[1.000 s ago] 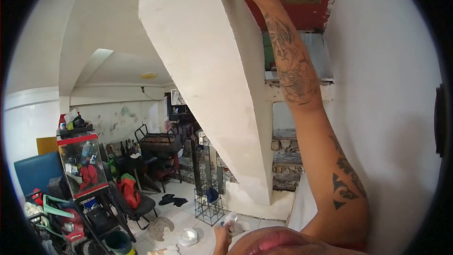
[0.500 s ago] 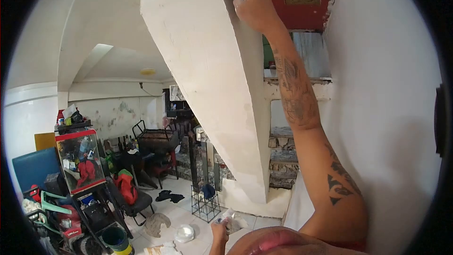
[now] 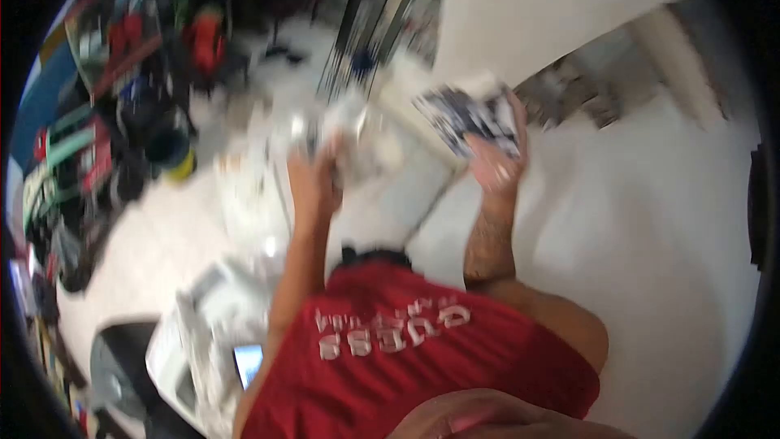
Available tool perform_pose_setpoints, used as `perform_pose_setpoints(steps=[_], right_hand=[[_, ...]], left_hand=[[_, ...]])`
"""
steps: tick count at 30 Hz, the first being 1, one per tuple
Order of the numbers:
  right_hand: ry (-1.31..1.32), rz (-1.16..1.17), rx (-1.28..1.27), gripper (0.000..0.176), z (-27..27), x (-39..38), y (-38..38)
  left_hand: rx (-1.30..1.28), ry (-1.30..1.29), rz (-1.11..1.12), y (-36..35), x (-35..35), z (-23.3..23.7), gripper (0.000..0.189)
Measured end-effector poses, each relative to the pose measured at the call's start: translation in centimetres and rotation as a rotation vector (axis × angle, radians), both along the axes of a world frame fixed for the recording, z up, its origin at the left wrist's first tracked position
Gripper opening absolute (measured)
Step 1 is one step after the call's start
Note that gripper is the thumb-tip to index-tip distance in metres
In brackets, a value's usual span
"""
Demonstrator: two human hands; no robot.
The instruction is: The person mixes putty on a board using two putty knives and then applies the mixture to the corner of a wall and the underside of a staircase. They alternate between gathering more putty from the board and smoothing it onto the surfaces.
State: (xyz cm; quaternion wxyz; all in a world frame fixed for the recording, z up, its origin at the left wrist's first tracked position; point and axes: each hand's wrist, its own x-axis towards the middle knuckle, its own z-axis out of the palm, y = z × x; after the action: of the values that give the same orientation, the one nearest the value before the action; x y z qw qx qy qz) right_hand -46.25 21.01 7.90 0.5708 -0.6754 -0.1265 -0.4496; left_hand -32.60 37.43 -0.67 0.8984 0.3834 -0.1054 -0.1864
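Observation:
My left hand is closed around a whitish, crumpled, plastic-looking bag, smeared by motion. Out to the right, my right hand grips a flat piece with a black-and-white pattern; its exact kind is too blurred to tell. Whitish smears show on the fingers and palm of that hand. Both hands are held apart in front of my red shirt, above the floor.
The sloped white beam comes down at the upper right, beside rough stone steps. A dark bucket with a yellow band stands left. White sacking with a lit phone lies below left. A white wall runs along the right.
My view has tilted down. My right hand has come down from the top of the beam to in front of me, its patterned piece now visible. My left hand still holds the whitish bag.

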Motion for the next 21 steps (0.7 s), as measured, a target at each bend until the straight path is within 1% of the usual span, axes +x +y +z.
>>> perform_pose_setpoints(steps=[1,3,4,6,7,8,9,10,11,13,15,16,17,19,20,21], right_hand=[[0.142,-0.037,0.073,0.061,-2.8,2.1,-0.1],[0.284,0.186,0.203,0.063,-5.5,3.4,0.8],[0.321,0.182,0.153,0.063,-6.1,4.0,1.4],[0.366,0.171,0.022,0.062,-6.6,5.6,2.0],[0.35,0.095,-0.166,0.062,-8.2,6.0,2.0],[0.33,0.023,-0.356,0.061,-9.1,7.0,1.5],[0.308,-0.054,-0.544,0.061,-10.2,7.6,1.1],[0.375,-0.056,-0.544,0.062,-11.7,7.8,0.8],[0.554,-0.039,-0.636,0.063,-13.5,7.5,-0.2],[0.9,0.007,-0.817,0.064,-17.7,7.0,-2.1],[0.723,-0.084,-0.753,0.064,-17.5,6.8,-4.2],[0.658,-0.13,-0.697,0.063,-14.9,7.0,-4.5],[0.597,-0.185,-0.631,0.062,-12.8,7.2,-4.3],[0.523,-0.137,-0.697,0.06,-9.6,8.0,-3.6],[0.484,-0.125,-0.729,0.059,-9.1,8.1,-3.6],[0.51,-0.107,-0.752,0.06,-9.8,8.7,-3.4]], left_hand=[[0.068,0.004,-0.057,0.6,0.5,-0.6,0.011],[0.165,0.056,-0.04,1.2,0.9,-0.5,0.01],[0.058,0.016,0.018,0.4,1.6,-1.5,0.009],[-0.007,0.121,0.052,0.1,2.7,-1.6,0.009],[-0.052,0.156,0.064,0.1,2.7,-2.5,0.01],[0.003,0.196,-0.012,0.5,3.1,-3.1,0.011],[-0.038,0.234,-0.005,0.4,3.3,-3.6,0.011],[-0.079,0.266,-0.001,0.3,3.6,-3.9,0.011],[-0.12,0.297,0.0,0.0,3.8,-4.0,0.012],[-0.073,0.21,0.024,0.1,3.9,-3.4,0.012],[0.007,0.107,0.066,0.1,4.3,-3.5,0.012],[0.079,0.04,0.093,0.0,4.9,-4.5,0.017],[0.122,0.036,0.109,-0.2,5.2,-5.2,0.018],[0.207,0.01,0.119,-1.0,5.8,-6.0,0.021],[0.24,0.0,0.123,-1.5,5.8,-6.0,0.021],[0.27,-0.01,0.131,-1.9,6.3,-6.2,0.022]])
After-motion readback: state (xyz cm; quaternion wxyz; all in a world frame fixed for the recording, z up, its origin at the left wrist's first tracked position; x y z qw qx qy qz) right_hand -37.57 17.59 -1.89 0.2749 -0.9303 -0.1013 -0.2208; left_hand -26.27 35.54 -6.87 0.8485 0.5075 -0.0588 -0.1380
